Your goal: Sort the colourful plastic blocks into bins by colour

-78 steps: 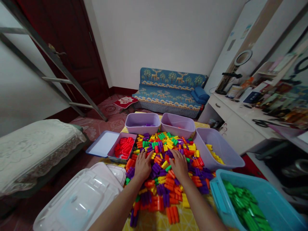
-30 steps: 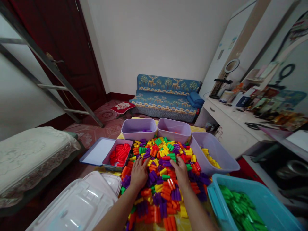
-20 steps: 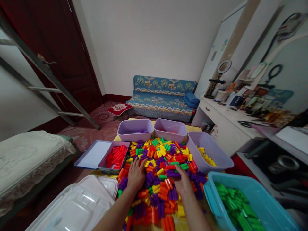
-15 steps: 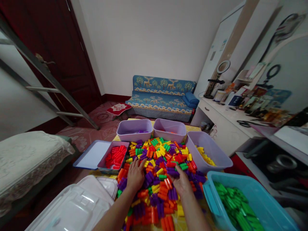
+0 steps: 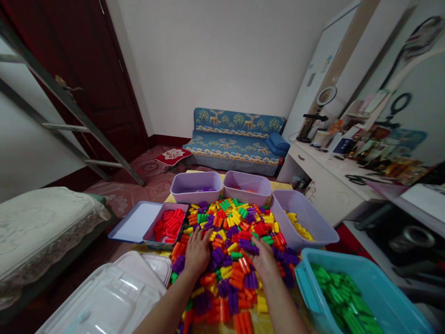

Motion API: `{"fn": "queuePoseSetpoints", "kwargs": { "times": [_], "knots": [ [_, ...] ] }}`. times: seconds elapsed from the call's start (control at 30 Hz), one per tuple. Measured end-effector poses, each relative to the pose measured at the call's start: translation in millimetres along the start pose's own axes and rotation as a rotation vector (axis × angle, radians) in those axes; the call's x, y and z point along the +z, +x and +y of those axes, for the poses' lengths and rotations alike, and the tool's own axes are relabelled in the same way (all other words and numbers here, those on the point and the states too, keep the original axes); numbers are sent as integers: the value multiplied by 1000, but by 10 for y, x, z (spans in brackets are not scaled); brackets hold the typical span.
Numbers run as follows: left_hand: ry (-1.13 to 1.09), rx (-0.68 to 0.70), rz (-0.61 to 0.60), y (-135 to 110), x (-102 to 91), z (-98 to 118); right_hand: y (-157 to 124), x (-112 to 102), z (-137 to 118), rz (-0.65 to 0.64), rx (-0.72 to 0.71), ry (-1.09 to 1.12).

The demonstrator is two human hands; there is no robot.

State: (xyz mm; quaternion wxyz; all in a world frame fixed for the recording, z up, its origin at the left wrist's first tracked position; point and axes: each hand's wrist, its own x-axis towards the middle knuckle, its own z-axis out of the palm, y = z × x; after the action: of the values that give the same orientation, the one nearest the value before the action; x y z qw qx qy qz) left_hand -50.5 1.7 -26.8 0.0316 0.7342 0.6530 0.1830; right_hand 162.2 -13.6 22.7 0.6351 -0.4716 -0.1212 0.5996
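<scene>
A thick pile of small ribbed plastic pieces [image 5: 227, 227] in red, orange, yellow, green and purple covers the table. My left hand [image 5: 197, 250] rests palm down on the pile's left side, fingers spread, with no piece visible in its grasp. Toward the right of the pile, my right hand [image 5: 263, 260] has its thumb and fingers around a purple plastic piece [image 5: 248, 246]. Red and green pieces lie close by its fingertips. Left of the pile stands a dark-edged box holding red pieces [image 5: 169, 225].
Lilac bins [image 5: 196, 190] line the back; another lilac bin [image 5: 306, 218] at right holds yellow pieces. A turquoise tub [image 5: 361, 264] at front right contains green pieces. Clear lids [image 5: 114, 297] lie front left, and a pale tray-like lid [image 5: 134, 223] is beside the red box.
The view has shifted slightly. My right hand and the purple piece have moved a little left over the pile; my left hand stays nearly in place.
</scene>
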Motion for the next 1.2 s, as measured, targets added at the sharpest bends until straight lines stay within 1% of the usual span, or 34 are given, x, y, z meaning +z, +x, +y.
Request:
{"fn": "queuePoseSetpoints", "kwargs": {
  "times": [0.1,0.2,0.3,0.37,0.43,0.53,0.63,0.7,0.93,1.0,1.13,1.2],
  "knots": [
    [-4,2,5,0,9,-5,10,3,9,49,-18,-84],
    [-10,4,7,3,12,-7,43,20,11,108,-49,-110],
    [-11,5,7,5,8,-5,92,31,11,94,-107,-97],
    [-11,4,9,4,7,-5,127,32,9,88,-117,-63],
    [-12,4,12,2,11,-6,156,32,-2,117,-97,17],
    [-16,3,19,1,24,-13,173,32,-47,148,-19,154],
    [-22,2,19,3,32,-18,160,26,-104,120,109,230],
    [-27,6,14,4,31,-18,152,19,-123,96,147,243],
    [-34,-1,10,5,20,-11,240,-33,-43,-21,115,148],
    [-34,1,17,6,25,-13,281,-44,-12,-28,88,136],
    [-34,6,24,5,34,-19,373,-76,31,4,45,132],
    [-33,8,27,5,33,-20,422,-112,41,-46,50,112]
  ]
}}
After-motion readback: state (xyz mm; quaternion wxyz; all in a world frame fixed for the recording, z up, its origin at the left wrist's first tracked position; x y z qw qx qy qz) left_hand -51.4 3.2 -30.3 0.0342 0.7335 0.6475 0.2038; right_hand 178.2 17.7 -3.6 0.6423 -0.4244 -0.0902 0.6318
